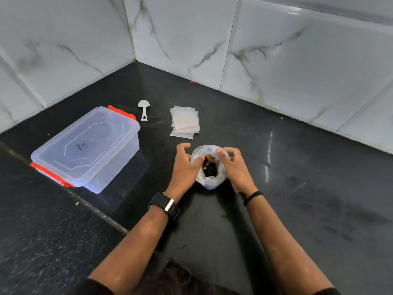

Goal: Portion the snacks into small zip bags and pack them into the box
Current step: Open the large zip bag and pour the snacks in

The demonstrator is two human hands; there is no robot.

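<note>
I see the snack bag [209, 167] on the counter [297, 199], front centre, snacks [209, 166] inside it. My left hand [185, 167] sits at its left side, right hand [232, 165] at its right, both touching the bag. Zip bags [185, 122] stacked just behind it. Scoop [144, 109] left of the stack. Box [87, 145] far left, lid [85, 141] on it. Walls [297, 60] meet in a corner behind.

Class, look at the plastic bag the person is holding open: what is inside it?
Inside the plastic bag, dark snack pieces with a few orange ones show; deeper contents are hidden by the bag's folds.
</note>
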